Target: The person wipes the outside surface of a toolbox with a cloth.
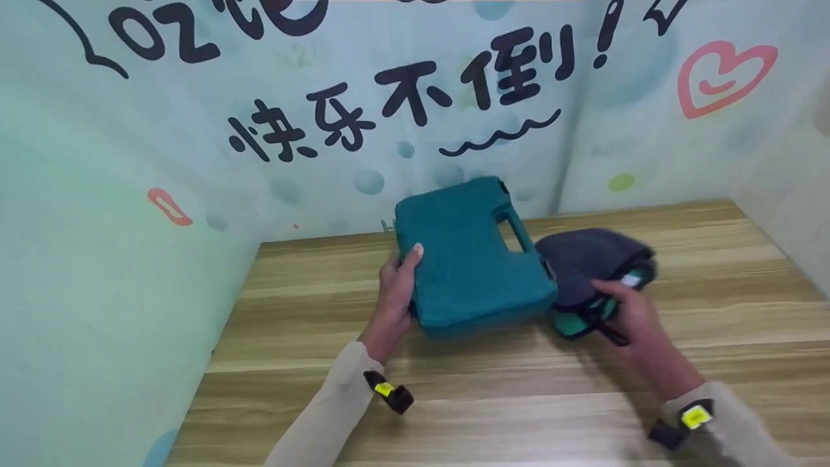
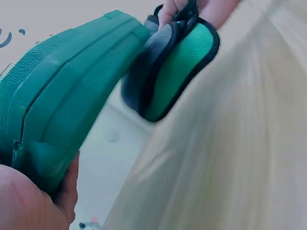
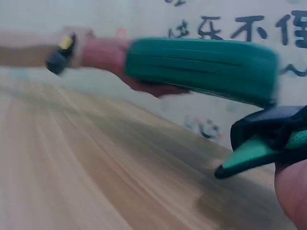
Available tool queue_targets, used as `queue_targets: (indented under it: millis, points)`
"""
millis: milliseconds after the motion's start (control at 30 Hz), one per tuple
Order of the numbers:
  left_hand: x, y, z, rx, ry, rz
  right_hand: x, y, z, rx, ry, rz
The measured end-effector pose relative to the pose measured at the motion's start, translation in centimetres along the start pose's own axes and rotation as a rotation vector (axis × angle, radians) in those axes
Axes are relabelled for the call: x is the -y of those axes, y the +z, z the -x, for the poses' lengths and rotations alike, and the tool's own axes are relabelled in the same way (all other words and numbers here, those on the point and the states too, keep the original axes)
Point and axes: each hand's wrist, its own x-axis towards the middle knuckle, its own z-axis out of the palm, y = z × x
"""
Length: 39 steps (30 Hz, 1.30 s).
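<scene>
A teal plastic carrying case point(image 1: 470, 266) with a cut-out handle is held up off the table, tilted. My left hand point(image 1: 395, 288) grips its left edge, thumb on the upper face and fingers beneath, as the right wrist view shows. Close against the case's right side is a dark grey fabric piece point(image 1: 583, 259) with black trim and a green inner face point(image 2: 184, 67). My right hand point(image 1: 639, 324) pinches this piece at its near right edge, where a black strap hangs. What exactly the fabric piece is, I cannot tell. The case looks closed along its seam point(image 2: 36, 103).
Beneath both hands lies a wood-grain table point(image 1: 493, 402). A printed backdrop point(image 1: 363, 52) with dark lettering rises along its far edge, and pale walls flank it on the left and right. Each wrist wears a black strapped device point(image 1: 395, 397).
</scene>
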Motion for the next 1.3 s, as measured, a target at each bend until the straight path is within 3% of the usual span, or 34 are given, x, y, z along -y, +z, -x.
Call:
queue_targets:
  millis: [33,100,233,267,333,400,500,633,967,1133,1300]
  points:
    - [0.2,-0.4,0.3,0.006,0.002,-0.017,0.8,-0.7,-0.3,-0.021,-0.059,0.041]
    - [0.6,-1.1,0.9,0.020,-0.007,-0.051,2.1,-2.3,-0.8,-0.049,-0.228,0.257]
    - [1.7,-2.2,2.1,0.034,-0.064,-0.054,4.1,-5.4,-2.0,-0.066,-0.598,1.024]
    - [2.0,-2.5,2.4,0.031,-0.075,-0.048,4.4,-6.2,-2.4,-0.034,-0.700,1.211]
    - [2.5,-2.9,2.8,0.027,-0.090,-0.033,5.1,-7.6,-3.1,0.104,-0.804,1.483]
    - [3.0,-3.1,3.0,0.018,-0.104,-0.030,5.3,-8.9,-3.6,0.250,-0.854,1.685]
    - [3.8,-3.4,3.1,-0.002,-0.132,-0.062,5.0,-10.1,-4.1,0.368,-0.876,1.919]
    - [4.5,-3.7,3.0,-0.010,-0.156,-0.102,4.5,-10.2,-4.3,0.402,-0.840,2.028]
    - [4.7,-3.4,3.2,0.009,-0.143,-0.174,4.9,-8.9,-4.4,0.450,-0.585,2.081]
    - [4.5,-3.1,3.6,-0.013,-0.165,-0.230,4.7,-8.9,-4.3,0.452,-0.583,2.054]
    - [4.4,-2.8,4.0,-0.008,-0.148,-0.262,4.5,-9.0,-4.3,0.445,-0.571,2.019]
